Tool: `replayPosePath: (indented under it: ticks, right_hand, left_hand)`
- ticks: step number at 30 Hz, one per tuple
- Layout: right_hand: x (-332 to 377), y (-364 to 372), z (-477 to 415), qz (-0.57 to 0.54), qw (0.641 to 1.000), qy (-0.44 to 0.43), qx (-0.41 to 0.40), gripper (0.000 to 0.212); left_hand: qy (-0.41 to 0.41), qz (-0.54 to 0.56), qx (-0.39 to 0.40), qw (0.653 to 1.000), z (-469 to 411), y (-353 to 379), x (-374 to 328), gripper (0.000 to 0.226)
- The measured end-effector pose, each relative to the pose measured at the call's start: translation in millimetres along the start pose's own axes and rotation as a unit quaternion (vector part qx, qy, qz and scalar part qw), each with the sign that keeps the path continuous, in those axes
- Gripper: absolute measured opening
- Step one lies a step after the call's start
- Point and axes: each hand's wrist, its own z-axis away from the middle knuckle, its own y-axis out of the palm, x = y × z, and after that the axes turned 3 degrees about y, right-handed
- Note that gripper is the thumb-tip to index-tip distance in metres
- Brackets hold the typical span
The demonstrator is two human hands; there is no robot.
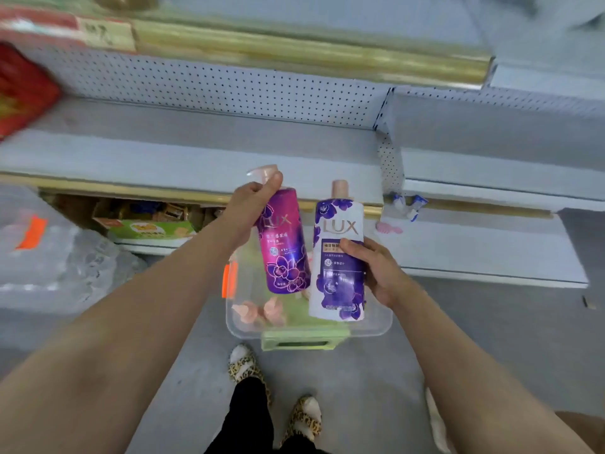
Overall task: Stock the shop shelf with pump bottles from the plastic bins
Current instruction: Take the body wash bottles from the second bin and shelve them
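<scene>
Gripping bottles — left hand (244, 208) magenta bottle (283, 244) | right hand (376, 270) white bottle (337, 257) | clear bin (376, 326) — pump bottles (262, 311)

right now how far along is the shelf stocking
Early. Nothing looks done: the grey shelf ahead shows no bottles. In hand: the left hand grips a magenta pump bottle by its neck, the right hand a white and purple bottle. Left: more pump tops show in the clear bin below.
</scene>
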Motion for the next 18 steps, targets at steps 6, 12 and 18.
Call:
replayPosePath:
  ticks: [6, 12, 18]
  right_hand:
    - [85, 29, 31, 0.060, 0.994, -0.092, 0.028, 0.062]
    - [169, 74, 47, 0.103, 0.975, -0.184, 0.065, 0.071]
    - [264, 136, 33, 0.055, 0.950, -0.303, 0.058, 0.069]
  left_hand:
    - [0.053, -0.005, -0.025, 0.998, 61, -8, -77, 0.087]
    - [0.100, -0.004, -0.046, 0.994, 85, -35, -143, 0.080]
    - [0.134, 0.008, -0.028, 0.991, 63, -80, -194, 0.075]
